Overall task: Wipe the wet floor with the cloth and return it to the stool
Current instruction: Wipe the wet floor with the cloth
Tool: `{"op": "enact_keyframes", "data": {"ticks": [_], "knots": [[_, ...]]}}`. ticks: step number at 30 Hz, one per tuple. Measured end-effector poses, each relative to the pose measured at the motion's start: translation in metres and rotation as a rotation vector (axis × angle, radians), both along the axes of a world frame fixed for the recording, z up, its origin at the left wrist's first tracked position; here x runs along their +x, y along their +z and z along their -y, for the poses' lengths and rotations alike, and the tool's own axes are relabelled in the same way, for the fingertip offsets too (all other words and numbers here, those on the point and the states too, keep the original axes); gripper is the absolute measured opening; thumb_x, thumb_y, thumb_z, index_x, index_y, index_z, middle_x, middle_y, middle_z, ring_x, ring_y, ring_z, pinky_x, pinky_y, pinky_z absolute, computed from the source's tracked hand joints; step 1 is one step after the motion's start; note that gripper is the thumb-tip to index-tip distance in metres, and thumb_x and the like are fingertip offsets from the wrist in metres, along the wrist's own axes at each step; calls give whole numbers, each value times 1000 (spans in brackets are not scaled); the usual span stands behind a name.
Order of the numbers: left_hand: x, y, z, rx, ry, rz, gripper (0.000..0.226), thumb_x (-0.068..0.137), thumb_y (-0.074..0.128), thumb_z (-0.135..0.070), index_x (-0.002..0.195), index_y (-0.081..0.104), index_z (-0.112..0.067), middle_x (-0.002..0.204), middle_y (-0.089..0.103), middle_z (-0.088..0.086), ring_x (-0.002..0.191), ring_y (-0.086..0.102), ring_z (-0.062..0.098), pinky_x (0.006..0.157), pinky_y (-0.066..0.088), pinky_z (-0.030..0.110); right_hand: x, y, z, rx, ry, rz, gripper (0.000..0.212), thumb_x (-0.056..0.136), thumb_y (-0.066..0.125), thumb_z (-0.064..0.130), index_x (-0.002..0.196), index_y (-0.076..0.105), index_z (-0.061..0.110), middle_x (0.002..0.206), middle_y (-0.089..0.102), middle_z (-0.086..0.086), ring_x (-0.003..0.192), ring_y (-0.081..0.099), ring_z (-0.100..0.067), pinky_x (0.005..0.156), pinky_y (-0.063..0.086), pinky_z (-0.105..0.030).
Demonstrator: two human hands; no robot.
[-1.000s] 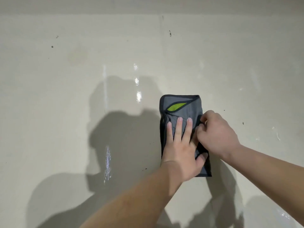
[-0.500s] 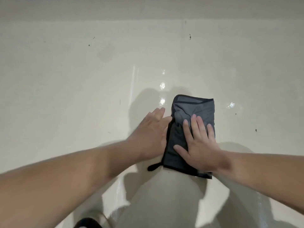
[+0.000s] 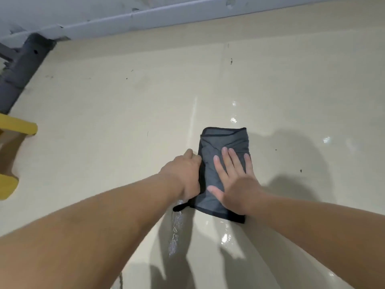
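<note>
Cloth [image 3: 225,140], dark grey fabric with black piping, folded into a long rectangle, is lying flat on the glossy beige floor [image 3: 104,122], right of centre. Right hand [image 3: 235,182] is pressing on its near half, palm flat, fingers straight and spread, grasping nothing. Left hand [image 3: 183,176] is sitting against the cloth's left edge, knuckles up; its fingertips are hidden, so it cannot be told whether it is pinching the hem or merely touching it. Black loop [image 3: 179,207] is sticking out at the near left corner. Far and right edges are lying free, with floor running on beyond them. Wet glints [image 3: 233,120] are shining just past the far edge, and a streak of water [image 3: 174,236] is trailing nearer from below the loop. Yellow stool [image 3: 18,127] is showing partly at the left border, well apart from the cloth, with a wide stretch of floor between. Grey skirting board [image 3: 166,14] is bounding the floor on the far side.
</note>
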State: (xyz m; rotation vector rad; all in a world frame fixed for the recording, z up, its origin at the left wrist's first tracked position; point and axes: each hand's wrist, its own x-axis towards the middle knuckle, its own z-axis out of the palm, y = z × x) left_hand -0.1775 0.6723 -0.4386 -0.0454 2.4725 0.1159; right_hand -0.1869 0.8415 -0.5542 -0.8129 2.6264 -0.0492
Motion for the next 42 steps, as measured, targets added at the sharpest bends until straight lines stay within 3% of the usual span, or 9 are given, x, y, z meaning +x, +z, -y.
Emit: {"op": "enact_keyframes", "data": {"ticks": [3,8,14,17,25,30,34,37,42], "knots": [[15,-28,-36,112,145,-145,40,86,50,-22,126,44,-19,135,36,4,120,44,25,101,45,37,-21,-1,-45,-2,-33,-13,87,92,-1,73,157,-25,20,161,-38,-11,152,-31,-26,122,-15,-57],[12,-62,-93,142,-125,-314,63,80,43,-30,142,40,-20,164,22,17,155,9,33,122,26,42,-41,4,-147,61,-187,-1,85,93,0,73,157,-25,23,162,-37,-9,150,-34,-23,123,-17,-51],[4,-48,-156,301,-166,-349,52,82,50,-7,133,45,-4,164,14,31,149,20,39,119,29,41,39,4,-218,35,-352,-98,87,99,6,69,164,8,11,169,-5,-25,157,-10,-37,125,4,-59],[13,-48,-186,374,-296,-304,57,82,52,-9,138,42,-8,165,14,22,150,22,36,118,32,39,94,2,-215,-30,-380,-93,79,102,20,64,164,18,15,168,2,-29,156,-4,-42,121,14,-64],[13,-50,-241,347,-523,-273,70,90,46,-9,157,25,-8,169,3,22,157,0,34,128,2,34,119,3,-230,-54,-354,-9,86,94,18,81,162,-6,35,167,-25,-12,152,-31,-25,125,-5,-54],[-6,-59,-262,351,-495,-325,72,68,25,-13,134,50,0,145,39,32,134,38,52,110,37,48,62,4,-293,15,-478,-42,97,85,14,89,163,-5,34,168,-20,-9,156,-21,-25,126,0,-51],[-18,-58,-284,228,-562,-293,72,68,29,-16,139,41,-7,151,34,26,141,28,45,117,26,44,19,14,-348,80,-893,140,101,82,17,92,159,-20,38,165,-33,-5,151,-32,-22,124,-16,-47],[-23,-56,-310,271,-546,-303,61,71,32,-15,130,45,-8,147,36,22,132,34,39,112,31,40,26,12,-360,72,-1142,99,98,83,9,90,159,-21,35,166,-31,-9,152,-30,-25,124,-16,-48],[-17,-49,-361,422,-599,-205,36,90,52,-18,125,47,-11,148,36,14,138,31,29,116,29,35,103,-1,-334,28,-1187,-73,91,90,4,82,163,-7,29,169,-16,-18,155,-19,-32,125,-7,-52]]}}
